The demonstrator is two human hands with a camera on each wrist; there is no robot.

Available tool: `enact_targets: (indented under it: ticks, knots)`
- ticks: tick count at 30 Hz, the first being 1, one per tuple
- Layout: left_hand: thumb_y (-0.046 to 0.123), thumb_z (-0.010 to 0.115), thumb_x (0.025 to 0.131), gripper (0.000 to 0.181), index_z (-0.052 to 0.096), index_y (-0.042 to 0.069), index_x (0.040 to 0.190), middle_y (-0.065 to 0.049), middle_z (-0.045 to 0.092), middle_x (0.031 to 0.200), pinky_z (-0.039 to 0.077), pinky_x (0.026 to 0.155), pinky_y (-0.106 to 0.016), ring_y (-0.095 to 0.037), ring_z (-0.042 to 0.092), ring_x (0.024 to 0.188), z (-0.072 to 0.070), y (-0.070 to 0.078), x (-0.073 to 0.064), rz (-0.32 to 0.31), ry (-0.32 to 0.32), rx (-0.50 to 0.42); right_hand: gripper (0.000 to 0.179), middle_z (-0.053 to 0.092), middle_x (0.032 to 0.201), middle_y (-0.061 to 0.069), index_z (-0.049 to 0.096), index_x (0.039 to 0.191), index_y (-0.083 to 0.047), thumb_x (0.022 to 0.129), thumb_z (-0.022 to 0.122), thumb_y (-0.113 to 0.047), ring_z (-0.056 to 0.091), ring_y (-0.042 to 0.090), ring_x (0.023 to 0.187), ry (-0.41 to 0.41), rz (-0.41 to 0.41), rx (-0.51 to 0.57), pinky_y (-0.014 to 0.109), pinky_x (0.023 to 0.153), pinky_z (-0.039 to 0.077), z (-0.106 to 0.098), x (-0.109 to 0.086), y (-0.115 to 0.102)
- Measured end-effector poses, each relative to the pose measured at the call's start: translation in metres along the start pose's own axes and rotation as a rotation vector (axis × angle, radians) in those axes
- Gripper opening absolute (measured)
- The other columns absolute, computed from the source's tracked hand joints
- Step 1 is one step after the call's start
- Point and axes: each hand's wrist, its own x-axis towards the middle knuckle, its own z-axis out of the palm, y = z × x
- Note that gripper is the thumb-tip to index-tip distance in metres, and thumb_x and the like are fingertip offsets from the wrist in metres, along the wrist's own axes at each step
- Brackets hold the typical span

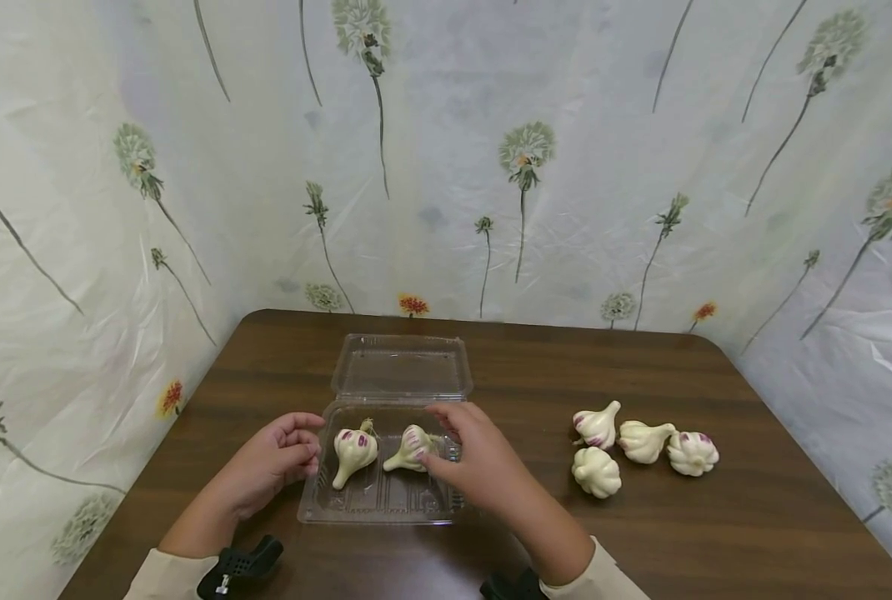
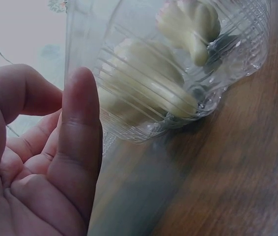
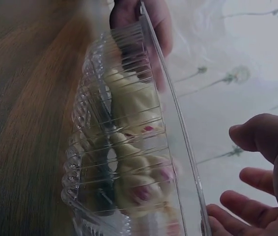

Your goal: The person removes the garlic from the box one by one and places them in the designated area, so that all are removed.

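A clear plastic clamshell container (image 1: pixel 377 517) sits with its lid folded back. Inside lie two garlic bulbs, the left one (image 1: pixel 354 454) with purple streaks and the right one (image 1: pixel 410 448) with its stem pointing left. At the container's left rim is my left hand (image 1: pixel 277 458), fingers loosely bent; in the left wrist view its fingertips overlap the clear wall. Over the right end reaches my right hand (image 1: pixel 483 458), its thumb overlapping the right bulb in the head view. The right wrist view shows that hand's fingers (image 3: pixel 247 209) spread above the rim, with nothing between them.
Several more garlic bulbs (image 1: pixel 644 442) are clustered on the right of the brown wooden table (image 1: pixel 521 375). The lid (image 1: pixel 403 367) lies behind the container. A flower-printed sheet (image 1: pixel 431 167) rises around the table's back and sides.
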Motion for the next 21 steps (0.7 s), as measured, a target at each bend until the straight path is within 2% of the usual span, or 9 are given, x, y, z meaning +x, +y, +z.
enact_targets:
  ticks: [6, 10, 21]
  knots:
    - [0.003, 0.056, 0.105, 0.047, 0.036, -0.007, 0.147, -0.003, 0.060, 0.099, 0.062, 0.080, -0.027, -0.014, 0.066, 0.084, 0.000, 0.000, 0.000, 0.002, -0.001, 0.003, 0.058, 0.060, 0.137, 0.009, 0.060, 0.141, -0.010, 0.090, 0.084, -0.023, 0.062, 0.031, 0.120, 0.009, -0.011, -0.026, 0.049, 0.099, 0.055, 0.005, 0.004, 0.003]
    - [0.003, 0.056, 0.105, 0.047, 0.036, -0.008, 0.147, -0.003, 0.060, 0.099, 0.062, 0.080, -0.027, -0.014, 0.066, 0.084, 0.000, 0.000, 0.000, 0.003, -0.005, 0.006, 0.058, 0.059, 0.139, 0.010, 0.060, 0.141, -0.009, 0.090, 0.083, -0.024, 0.061, 0.032, 0.120, -0.002, 0.013, -0.035, 0.050, 0.098, 0.055, 0.007, 0.006, 0.003]
    - [0.002, 0.056, 0.105, 0.048, 0.035, -0.008, 0.147, -0.002, 0.061, 0.099, 0.061, 0.079, -0.026, -0.013, 0.066, 0.084, 0.000, -0.001, -0.001, 0.008, -0.006, 0.004, 0.057, 0.059, 0.143, 0.013, 0.060, 0.141, -0.006, 0.090, 0.082, -0.021, 0.053, 0.032, 0.137, -0.019, 0.037, -0.059, 0.054, 0.113, 0.047, 0.014, 0.013, 0.004]
